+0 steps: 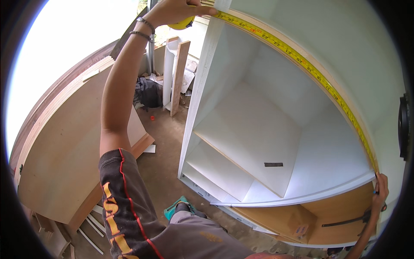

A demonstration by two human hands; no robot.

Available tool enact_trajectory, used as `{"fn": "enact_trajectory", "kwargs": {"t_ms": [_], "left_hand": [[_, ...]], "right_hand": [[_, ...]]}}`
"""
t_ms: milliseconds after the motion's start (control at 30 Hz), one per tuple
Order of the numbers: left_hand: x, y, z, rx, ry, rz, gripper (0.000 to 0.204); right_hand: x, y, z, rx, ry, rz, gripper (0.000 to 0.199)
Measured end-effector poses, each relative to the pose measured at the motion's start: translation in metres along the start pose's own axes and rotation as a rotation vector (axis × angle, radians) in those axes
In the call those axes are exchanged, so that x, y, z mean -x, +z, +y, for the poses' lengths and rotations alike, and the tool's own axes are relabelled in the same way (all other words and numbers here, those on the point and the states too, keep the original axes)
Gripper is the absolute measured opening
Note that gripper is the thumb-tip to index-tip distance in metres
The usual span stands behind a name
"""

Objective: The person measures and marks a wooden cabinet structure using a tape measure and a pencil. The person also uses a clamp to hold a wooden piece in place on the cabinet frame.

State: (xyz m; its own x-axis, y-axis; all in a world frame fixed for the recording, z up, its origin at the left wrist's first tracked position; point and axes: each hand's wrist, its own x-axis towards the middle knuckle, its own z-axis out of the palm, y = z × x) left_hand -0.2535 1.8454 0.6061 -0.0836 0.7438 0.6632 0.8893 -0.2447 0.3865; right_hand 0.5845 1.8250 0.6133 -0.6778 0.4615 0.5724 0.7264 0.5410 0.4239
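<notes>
Near 12 o'clock: left hand (171, 12), fingers (203, 10) gripping yellow tape measure (182, 24). At 4 o'clock: right hand (380, 195) at end of yellow blade (298, 57), exact grip unclear. Blade arcs between them along upper edge of white cabinet (250, 116). Dark strip (273, 164) inside; wooden panel (64, 151) at 9 o'clock.

Bright daylight (64, 52), brownish floor (158, 168), pale panels (64, 155)

Tape measure (308, 67) along cabinet (196, 103), panels (60, 142) left

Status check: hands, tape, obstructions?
Left hand holding yellow tape measure; right hand at its far end. Blade stretched along edge of white cabinet. Nothing visibly crossing it.
</notes>
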Motion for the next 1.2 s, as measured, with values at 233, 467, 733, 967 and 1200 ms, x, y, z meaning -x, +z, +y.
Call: {"fn": "enact_trajectory", "kwargs": {"t_ms": [233, 467, 733, 967, 1200], "left_hand": [[0.003, -0.006, 0.000, -0.099, 0.045, 0.014, 0.065], [-0.001, -0.010, -0.003, -0.115, 0.036, -0.050, 0.075], [0.000, -0.012, -0.007, -0.149, 0.041, -0.012, 0.078], [-0.001, -0.006, -0.010, -0.084, 0.109, -0.026, 0.075], [-0.006, -0.015, -0.016, -0.029, 0.129, -0.099, 0.070]], "right_hand": [[0.005, -0.008, 0.001, -0.089, 0.234, -0.120, 0.045], [0.002, 0.001, -0.007, -0.082, 0.118, -0.012, 0.055], [0.009, -0.007, -0.001, -0.060, 0.213, -0.060, 0.046], [0.014, -0.003, 0.001, -0.046, 0.239, -0.065, 0.044], [0.008, -0.005, -0.010, -0.070, 0.235, -0.049, 0.055]]}}
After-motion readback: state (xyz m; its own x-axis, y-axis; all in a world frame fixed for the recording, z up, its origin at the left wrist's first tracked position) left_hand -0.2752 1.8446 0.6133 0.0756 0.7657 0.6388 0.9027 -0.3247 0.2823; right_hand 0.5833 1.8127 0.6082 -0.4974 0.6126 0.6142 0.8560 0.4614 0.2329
